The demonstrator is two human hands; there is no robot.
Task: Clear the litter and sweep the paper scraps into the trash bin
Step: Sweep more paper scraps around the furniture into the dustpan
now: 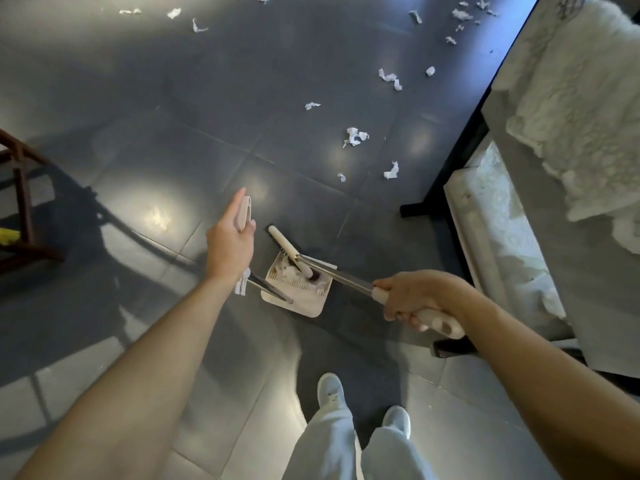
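Plainly, I am mid-sweep: one small gathering is going into the pan and most of the litter is yet to be collected. A wooden chair [24,202] stands at the left edge of the floor [138,98].

Next to the right, my left hand [230,244] is stretched forward at arm's length. It holds the top of the dustpan's upright handle, one finger lying straight along it. The back of the hand hides the other fingers, so I cannot tell how they sit.

The dustpan [298,296] rests flat on the tiles just ahead of my feet, with something white, probably paper, inside. The broom [339,276] has its head in the pan's mouth. Its shaft slants back to my right hand [412,299], whose fingers are curled tight round the pale grip, wrist low.

The remaining paper scraps [356,136] lie well apart, strung from mid-floor to the far right corner, along the dark table [460,126] on the floor's right edge.

I judge the next move needs the broom lifted clear and reached out to the nearest scraps, with the pan brought up behind. No trash bin is in view.
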